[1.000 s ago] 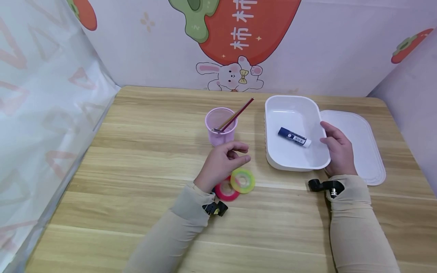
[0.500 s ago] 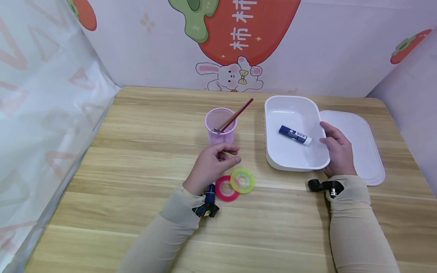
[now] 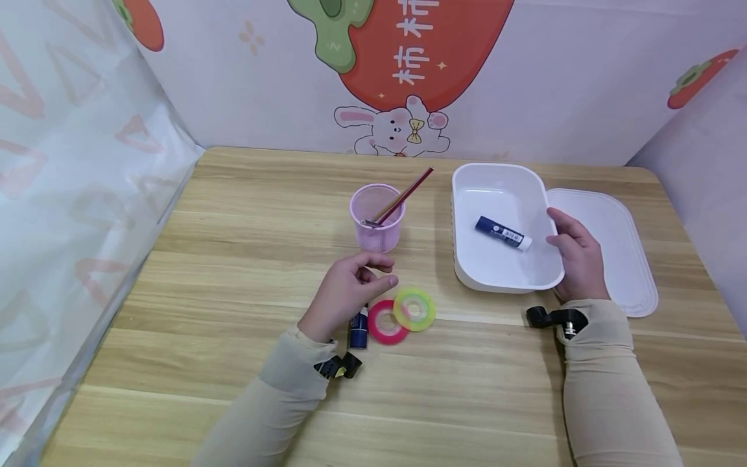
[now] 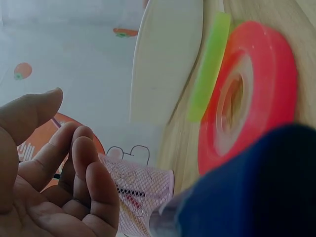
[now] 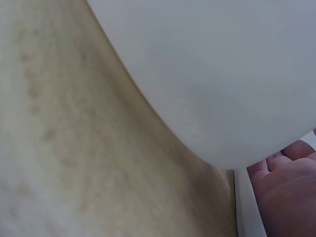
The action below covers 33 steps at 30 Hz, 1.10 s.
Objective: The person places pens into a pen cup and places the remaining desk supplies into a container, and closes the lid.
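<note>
**Right hand on the box, left hand free over the tube**

The right hand [image 3: 578, 253] grips the right wall of the white box [image 3: 496, 202], close to the bench's [image 3: 233, 259] back edge, toward its back right corner. The left hand [image 3: 345, 292], fingers loosely bent, holds nothing; beneath it, nearer the bench's middle, is a blue tube [image 3: 358, 335] beside the red ring [image 3: 377, 332]. A pinch round the barrel, clear of the ring, with the box kept steady, should serve best. The left hand covers the tube's far end: upright or lying, I can't tell. The right hand's outer fingers are hidden too.
</note>
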Each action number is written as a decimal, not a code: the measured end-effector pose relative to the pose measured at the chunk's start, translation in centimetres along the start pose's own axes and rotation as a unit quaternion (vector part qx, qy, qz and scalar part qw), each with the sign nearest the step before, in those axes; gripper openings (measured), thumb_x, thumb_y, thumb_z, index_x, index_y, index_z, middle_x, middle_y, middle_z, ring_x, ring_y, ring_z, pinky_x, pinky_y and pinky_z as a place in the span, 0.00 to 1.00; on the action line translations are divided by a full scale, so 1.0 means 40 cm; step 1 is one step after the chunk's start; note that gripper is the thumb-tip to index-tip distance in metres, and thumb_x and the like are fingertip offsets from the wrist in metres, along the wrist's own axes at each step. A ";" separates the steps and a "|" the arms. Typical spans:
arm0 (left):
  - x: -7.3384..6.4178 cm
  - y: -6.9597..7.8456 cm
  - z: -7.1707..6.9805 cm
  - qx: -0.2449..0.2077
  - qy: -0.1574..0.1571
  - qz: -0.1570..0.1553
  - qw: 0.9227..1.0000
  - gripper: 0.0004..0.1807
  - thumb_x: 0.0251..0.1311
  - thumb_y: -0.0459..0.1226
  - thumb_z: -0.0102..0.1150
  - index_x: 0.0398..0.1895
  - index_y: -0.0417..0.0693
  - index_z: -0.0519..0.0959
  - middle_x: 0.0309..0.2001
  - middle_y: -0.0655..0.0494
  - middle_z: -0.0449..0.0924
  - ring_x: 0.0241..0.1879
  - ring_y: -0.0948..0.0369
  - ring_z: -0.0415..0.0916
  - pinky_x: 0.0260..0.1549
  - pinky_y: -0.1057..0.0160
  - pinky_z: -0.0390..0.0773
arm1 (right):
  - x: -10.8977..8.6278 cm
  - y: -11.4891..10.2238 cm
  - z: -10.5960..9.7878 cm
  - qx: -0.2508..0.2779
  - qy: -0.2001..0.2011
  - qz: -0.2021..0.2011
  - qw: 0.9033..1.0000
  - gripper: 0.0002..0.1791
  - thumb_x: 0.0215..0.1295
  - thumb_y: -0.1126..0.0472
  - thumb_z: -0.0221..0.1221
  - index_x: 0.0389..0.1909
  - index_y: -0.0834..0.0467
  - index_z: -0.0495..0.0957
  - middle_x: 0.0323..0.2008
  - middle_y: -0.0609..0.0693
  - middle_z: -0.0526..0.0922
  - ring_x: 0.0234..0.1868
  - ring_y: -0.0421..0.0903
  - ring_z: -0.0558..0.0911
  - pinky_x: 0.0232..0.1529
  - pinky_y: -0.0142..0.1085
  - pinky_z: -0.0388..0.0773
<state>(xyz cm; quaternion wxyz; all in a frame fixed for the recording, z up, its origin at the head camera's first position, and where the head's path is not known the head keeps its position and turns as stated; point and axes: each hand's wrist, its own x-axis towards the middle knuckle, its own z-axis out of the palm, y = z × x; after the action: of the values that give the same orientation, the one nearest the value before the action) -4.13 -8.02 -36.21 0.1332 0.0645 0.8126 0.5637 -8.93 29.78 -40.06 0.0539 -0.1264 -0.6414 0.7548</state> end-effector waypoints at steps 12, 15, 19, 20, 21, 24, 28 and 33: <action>-0.015 -0.038 -0.037 0.032 0.009 -0.021 0.999 0.18 0.60 0.41 0.71 0.53 0.49 0.83 0.47 0.59 0.84 0.35 0.57 0.78 0.37 0.59 0.80 | 0.003 0.000 -0.002 -0.005 0.003 0.010 1.000 0.27 0.76 0.68 0.42 0.73 0.52 0.68 0.76 0.49 0.59 0.77 0.47 0.58 0.50 0.26 0.76; -0.015 -0.047 -0.046 0.033 0.007 -0.031 0.999 0.18 0.61 0.41 0.70 0.54 0.49 0.83 0.49 0.57 0.84 0.36 0.57 0.78 0.37 0.59 0.80 | 0.003 0.000 -0.001 -0.001 0.003 0.008 1.000 0.28 0.75 0.69 0.42 0.73 0.53 0.68 0.76 0.49 0.59 0.76 0.47 0.59 0.50 0.26 0.76; -0.013 -0.059 -0.054 0.036 0.001 -0.042 0.998 0.18 0.61 0.41 0.70 0.54 0.47 0.82 0.49 0.55 0.84 0.35 0.57 0.79 0.33 0.60 0.79 | 0.003 0.000 -0.002 0.000 0.003 0.008 1.000 0.28 0.75 0.69 0.42 0.73 0.53 0.68 0.76 0.49 0.60 0.76 0.47 0.59 0.50 0.25 0.76; -0.012 -0.061 -0.055 0.038 -0.001 -0.046 0.998 0.18 0.61 0.41 0.70 0.54 0.47 0.82 0.49 0.56 0.84 0.35 0.57 0.79 0.33 0.61 0.79 | 0.003 0.000 -0.002 -0.002 0.003 0.008 1.000 0.28 0.75 0.69 0.42 0.73 0.53 0.68 0.76 0.49 0.59 0.76 0.47 0.59 0.50 0.25 0.76; -0.011 -0.064 -0.056 0.041 -0.002 -0.050 0.998 0.18 0.61 0.41 0.70 0.54 0.47 0.82 0.49 0.56 0.84 0.35 0.58 0.79 0.33 0.61 0.79 | 0.003 0.000 -0.002 -0.003 0.003 0.009 1.000 0.28 0.75 0.69 0.42 0.73 0.53 0.68 0.76 0.49 0.59 0.76 0.47 0.59 0.50 0.25 0.76; -0.008 -0.068 -0.059 0.053 -0.002 -0.062 0.997 0.18 0.61 0.40 0.70 0.55 0.49 0.82 0.50 0.57 0.84 0.36 0.58 0.79 0.36 0.61 0.80 | 0.003 0.000 -0.002 -0.004 0.003 0.010 1.000 0.28 0.75 0.69 0.42 0.73 0.52 0.68 0.76 0.49 0.59 0.76 0.47 0.59 0.50 0.25 0.76; -0.004 -0.076 -0.061 0.062 -0.005 -0.073 0.995 0.18 0.62 0.39 0.70 0.55 0.50 0.82 0.50 0.58 0.84 0.37 0.59 0.79 0.39 0.61 0.80 | 0.004 0.000 -0.002 -0.002 0.002 0.008 1.000 0.28 0.75 0.69 0.42 0.73 0.53 0.68 0.76 0.50 0.59 0.76 0.47 0.59 0.50 0.25 0.76; 0.001 -0.082 -0.062 0.059 -0.012 -0.077 0.995 0.18 0.61 0.38 0.70 0.54 0.50 0.82 0.49 0.57 0.84 0.36 0.58 0.78 0.39 0.61 0.79 | 0.004 0.000 -0.002 -0.002 0.004 0.006 1.000 0.28 0.75 0.69 0.42 0.73 0.53 0.68 0.76 0.50 0.60 0.76 0.47 0.60 0.50 0.25 0.76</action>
<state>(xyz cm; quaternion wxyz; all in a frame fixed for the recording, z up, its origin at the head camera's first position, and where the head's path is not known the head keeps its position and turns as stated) -4.73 -11.42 -38.45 0.1813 0.0163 0.8456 0.5018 -9.05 29.88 -40.10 0.0517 -0.1334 -0.6418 0.7534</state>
